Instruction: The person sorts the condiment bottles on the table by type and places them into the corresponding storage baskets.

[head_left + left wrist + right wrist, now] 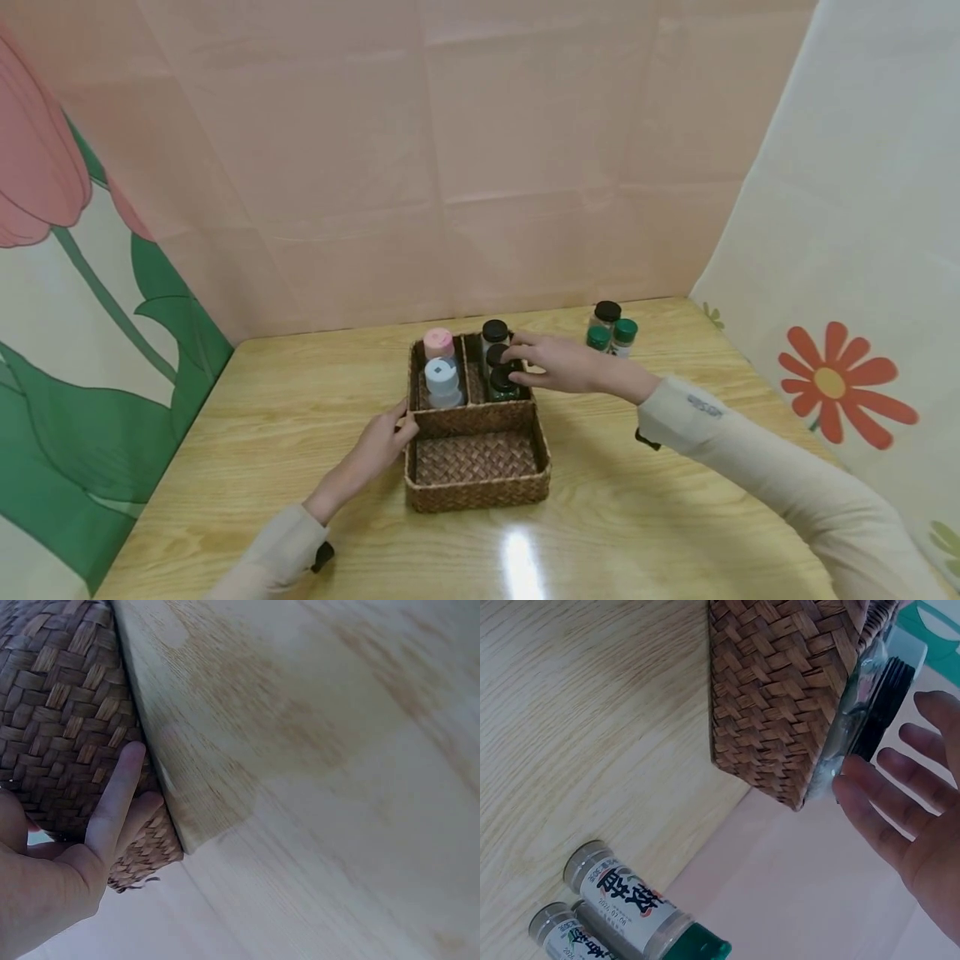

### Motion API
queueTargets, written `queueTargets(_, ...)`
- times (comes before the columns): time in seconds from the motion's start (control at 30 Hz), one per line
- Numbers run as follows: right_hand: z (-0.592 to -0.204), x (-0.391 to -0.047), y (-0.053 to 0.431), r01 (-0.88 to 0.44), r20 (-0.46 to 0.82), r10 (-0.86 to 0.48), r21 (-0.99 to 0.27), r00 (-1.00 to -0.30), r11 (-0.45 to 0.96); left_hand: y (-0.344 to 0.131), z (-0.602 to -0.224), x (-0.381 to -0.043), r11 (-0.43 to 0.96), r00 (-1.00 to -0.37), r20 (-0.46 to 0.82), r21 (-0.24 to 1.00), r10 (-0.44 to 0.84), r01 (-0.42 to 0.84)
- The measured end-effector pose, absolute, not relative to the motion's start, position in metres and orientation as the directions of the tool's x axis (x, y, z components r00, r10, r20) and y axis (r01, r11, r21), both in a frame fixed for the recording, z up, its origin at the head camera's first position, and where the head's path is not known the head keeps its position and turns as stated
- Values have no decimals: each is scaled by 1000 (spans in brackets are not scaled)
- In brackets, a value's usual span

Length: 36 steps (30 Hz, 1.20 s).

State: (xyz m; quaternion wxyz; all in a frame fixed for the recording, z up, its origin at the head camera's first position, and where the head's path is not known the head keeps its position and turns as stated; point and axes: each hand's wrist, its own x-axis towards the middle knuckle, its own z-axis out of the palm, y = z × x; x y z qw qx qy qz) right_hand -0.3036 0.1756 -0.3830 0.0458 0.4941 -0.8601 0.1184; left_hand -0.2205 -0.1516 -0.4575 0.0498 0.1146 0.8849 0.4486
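A brown woven basket (pixel 480 496) with two back compartments and a wide front one sits on the table. My left hand (pixel 386 435) holds its left wall, fingers along the outside weave and thumb at the rim; the left wrist view shows two fingers (pixel 116 795) lying straight against it. Over the right back compartment, my right hand (pixel 562 364) has its fingertips at the black lids of jars standing there. These are a rear jar (pixel 495 331), a middle one (pixel 498 357) and a front one (pixel 503 383). In the right wrist view its fingers (pixel 885 802) are spread, beside the black lid (pixel 885 705).
The left back compartment holds a pink-capped bottle (pixel 438 343) and a pale-blue-capped bottle (pixel 441 375). Right of the basket stand a black-lidded jar (pixel 607 313) and two green-capped shaker bottles (pixel 634 896) with white labels. Printed cloths hang behind and beside the wooden table (pixel 300 392).
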Motion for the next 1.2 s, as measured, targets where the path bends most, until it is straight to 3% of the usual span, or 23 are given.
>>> queueTargets(0.33, -385, -307, 187, -863, 237, -830, -151, -505, 482, -152, -458, -220, 583, -969, -5, 800, 246, 144)
queueTargets(0.67, -389, -311, 201, -881, 393, -809, -3, -436, 473, -152, -458, -220, 573, -968, -1, 807, 249, 147)
queueTargets(1.2, -390, -313, 229, -829, 334, -780, -9, -529, 559, -151, -457, -220, 580, -970, -9, 803, 243, 137)
